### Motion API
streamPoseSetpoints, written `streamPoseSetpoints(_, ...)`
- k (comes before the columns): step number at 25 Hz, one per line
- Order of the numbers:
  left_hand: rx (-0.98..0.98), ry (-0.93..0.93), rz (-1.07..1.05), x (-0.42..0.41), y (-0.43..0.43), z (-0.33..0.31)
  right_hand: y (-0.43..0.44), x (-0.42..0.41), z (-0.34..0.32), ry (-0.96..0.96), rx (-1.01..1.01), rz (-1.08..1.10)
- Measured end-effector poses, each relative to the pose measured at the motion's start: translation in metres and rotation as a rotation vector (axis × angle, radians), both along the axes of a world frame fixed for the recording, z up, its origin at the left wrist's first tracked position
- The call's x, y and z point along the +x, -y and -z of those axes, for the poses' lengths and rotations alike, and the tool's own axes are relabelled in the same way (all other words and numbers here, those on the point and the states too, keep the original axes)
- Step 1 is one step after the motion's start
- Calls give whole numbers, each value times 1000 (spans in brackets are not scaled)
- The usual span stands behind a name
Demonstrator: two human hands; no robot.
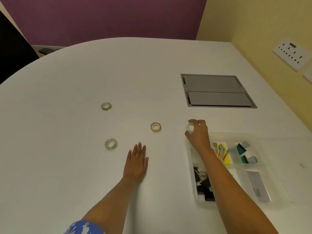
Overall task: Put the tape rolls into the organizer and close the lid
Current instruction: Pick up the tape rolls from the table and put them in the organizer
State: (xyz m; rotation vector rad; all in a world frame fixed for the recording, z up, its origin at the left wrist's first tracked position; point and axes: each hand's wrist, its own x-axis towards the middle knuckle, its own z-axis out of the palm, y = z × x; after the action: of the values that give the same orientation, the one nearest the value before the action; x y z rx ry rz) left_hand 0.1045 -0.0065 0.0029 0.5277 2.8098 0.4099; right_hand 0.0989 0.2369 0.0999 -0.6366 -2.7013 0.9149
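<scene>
Matt white table; clear plastic organizer; glossy translucent tape rolls.

right forearm hides organizer compartments

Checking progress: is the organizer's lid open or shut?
Open: the organizer shows its compartments uncovered, with binder clips exposed. No tape rolls visible inside yet.

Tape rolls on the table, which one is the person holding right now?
The roll beside the organizer's far left corner, pinched in the right hand. The other three lie untouched on the table; the left hand rests flat, holding nothing.
</scene>
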Motion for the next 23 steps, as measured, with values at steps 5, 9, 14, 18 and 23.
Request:
streamPoseSetpoints(5,4,11,-11,17,2,-3,-13,38,4,150,53,60)
streamPoseSetpoints(9,0,29,-25,18,0,-8,-18,49,21,315,63,13)
streamPoseSetpoints(14,-8,33,-34,17,0,-9,-23,42,40,365,56,-52)
streamPoseSetpoints(18,-11,9,-35,17,0,-6,-21,37,49,316,14,-35)
streamPoseSetpoints(23,8,-7,-38,18,0,-2,-21,36,53,228,-45,26)
